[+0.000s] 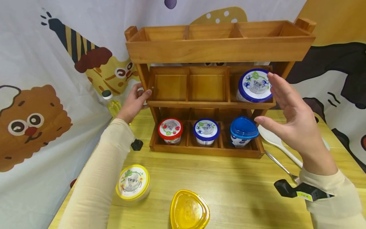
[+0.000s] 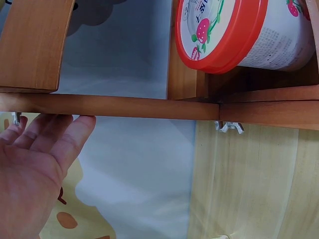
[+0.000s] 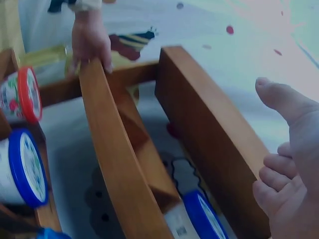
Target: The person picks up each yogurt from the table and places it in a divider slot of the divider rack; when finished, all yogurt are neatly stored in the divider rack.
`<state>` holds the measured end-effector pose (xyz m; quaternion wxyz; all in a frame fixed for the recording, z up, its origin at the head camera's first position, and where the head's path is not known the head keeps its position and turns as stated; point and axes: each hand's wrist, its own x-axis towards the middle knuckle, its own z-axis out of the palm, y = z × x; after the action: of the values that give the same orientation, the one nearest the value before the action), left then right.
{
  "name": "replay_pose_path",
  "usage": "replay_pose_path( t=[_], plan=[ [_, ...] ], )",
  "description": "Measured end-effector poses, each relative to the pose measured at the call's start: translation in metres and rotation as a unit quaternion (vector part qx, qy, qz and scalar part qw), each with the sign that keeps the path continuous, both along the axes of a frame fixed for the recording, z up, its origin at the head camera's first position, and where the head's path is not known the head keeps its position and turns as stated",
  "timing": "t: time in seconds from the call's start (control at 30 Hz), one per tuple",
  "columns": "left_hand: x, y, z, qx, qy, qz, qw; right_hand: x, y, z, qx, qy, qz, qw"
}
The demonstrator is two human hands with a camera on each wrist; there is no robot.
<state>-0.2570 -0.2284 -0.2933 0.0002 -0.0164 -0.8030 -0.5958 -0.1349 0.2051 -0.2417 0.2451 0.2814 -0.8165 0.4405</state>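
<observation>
A three-tier wooden shelf rack point(image 1: 220, 51) stands on the table. My left hand point(image 1: 134, 103) holds the left end of its middle tier, thumb at the front; in the left wrist view, fingers point(image 2: 75, 142) reach up behind the side post. My right hand point(image 1: 297, 121) is raised at the rack's right side, fingers extended and thumb apart, holding nothing. Nearest it is a tub with a dark-blue lid point(image 1: 255, 85), tilted in the right middle compartment. The right wrist view shows this tub point(image 3: 202, 216) apart from the hand. The other two middle compartments hold nothing.
The bottom tier holds a red-lidded tub point(image 1: 170, 130), a blue-lidded tub point(image 1: 206, 132) and a tub with a blue triangular lid point(image 1: 243, 128). Nearer stand a yellow-lidded tub point(image 1: 132, 183) and a yellow triangular container point(image 1: 189, 210). A white spoon point(image 1: 274, 138), a fork point(image 1: 281, 165) and an oil bottle point(image 1: 112, 106) flank the rack.
</observation>
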Motion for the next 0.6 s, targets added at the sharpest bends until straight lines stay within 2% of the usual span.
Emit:
replay_pose_path(
  t=[0.17,0.27,0.5,0.6],
  plan=[
    [0.000,0.000,0.000,0.001,0.000,-0.001,1.0000,0.011,-0.011,-0.007,-0.002,-0.021,0.074,0.9970],
    [0.000,0.000,0.000,0.000,-0.004,-0.001,1.0000,0.017,-0.017,-0.012,0.014,-0.031,0.108,0.9936],
    [0.001,0.001,0.000,0.000,-0.004,0.002,1.0000,0.025,-0.028,-0.020,0.060,-0.078,0.122,0.9876],
    [0.001,0.001,0.001,-0.004,-0.005,0.005,1.0000,0.027,-0.031,-0.028,0.103,-0.075,0.125,0.9839]
  ],
)
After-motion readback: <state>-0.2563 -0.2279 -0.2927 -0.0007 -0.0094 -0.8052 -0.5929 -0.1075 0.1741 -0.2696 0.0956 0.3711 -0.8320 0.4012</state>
